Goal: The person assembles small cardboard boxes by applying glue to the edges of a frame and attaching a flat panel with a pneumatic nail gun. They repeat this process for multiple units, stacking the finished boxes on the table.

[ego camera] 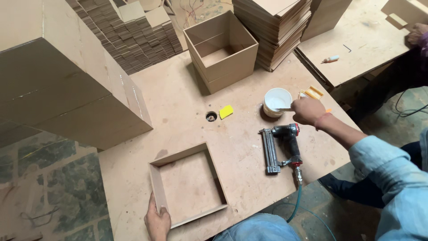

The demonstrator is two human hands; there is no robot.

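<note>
While left hand (157, 219) grips near corner of shallow fibreboard frame (187, 185), fingers curled over left wall, frame lying flat at front edge of bench (178, 96)

Right hand (307, 110) closed around thin stick or brush handle, tip dipped into white glue cup (277, 101) well off to the right of frame; contents of cup look white, level not readable

Pneumatic nailer (283, 147) lying on its side between cup and frame, hose (298, 201) trailing off bench edge toward lap

Risks noted:
- Frame overhanging near the edge, held by one hand only; a push from that hand could slide it off the bench or rack the corner joints
- Long reach between cup and frame; loaded stick likely to drip glue on bench or on nailer body in the path
- Cup light and unsteadied; sideways drag of stick could tip it
- Forearm passing just above nailer; snagged sleeve or hose could pull tool off the edge, trigger exposed
- Yellow scrap (226, 111) beside round hole (211, 116) in bench; small parts or drips could drop through

Finished open box (221, 50) and stacked cut panels (274, 29) at far side, well apart from hands, no hazard seen there

Another person's hand (417, 33) at the neighbouring table, top right, uninvolved
</note>
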